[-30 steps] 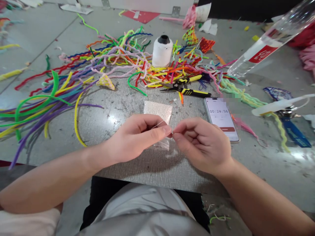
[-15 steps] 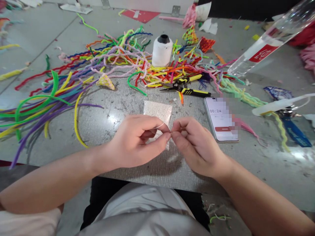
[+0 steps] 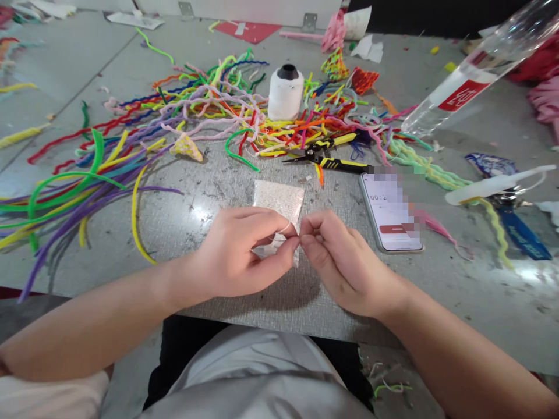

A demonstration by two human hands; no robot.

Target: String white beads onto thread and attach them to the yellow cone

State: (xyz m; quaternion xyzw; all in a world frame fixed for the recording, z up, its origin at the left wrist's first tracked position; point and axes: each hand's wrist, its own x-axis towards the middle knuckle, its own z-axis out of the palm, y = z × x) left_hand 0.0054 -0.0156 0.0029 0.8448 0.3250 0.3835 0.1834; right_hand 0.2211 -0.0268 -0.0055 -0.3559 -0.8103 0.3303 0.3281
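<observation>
Left hand point(image 3: 238, 250) and right hand point(image 3: 349, 262) pinch a thin pale strand point(image 3: 286, 225) above the bench point(image 3: 174, 233), close to its near edge! Looks featherlight and limp, likely to slip; best pinched near where the hands meet.

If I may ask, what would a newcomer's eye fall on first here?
Likely the bright strands tangled across the table, with a white spool standing among them. Then the left hand and right hand, meeting near the front edge at a thin thread, the left partly hiding a bag.
</observation>
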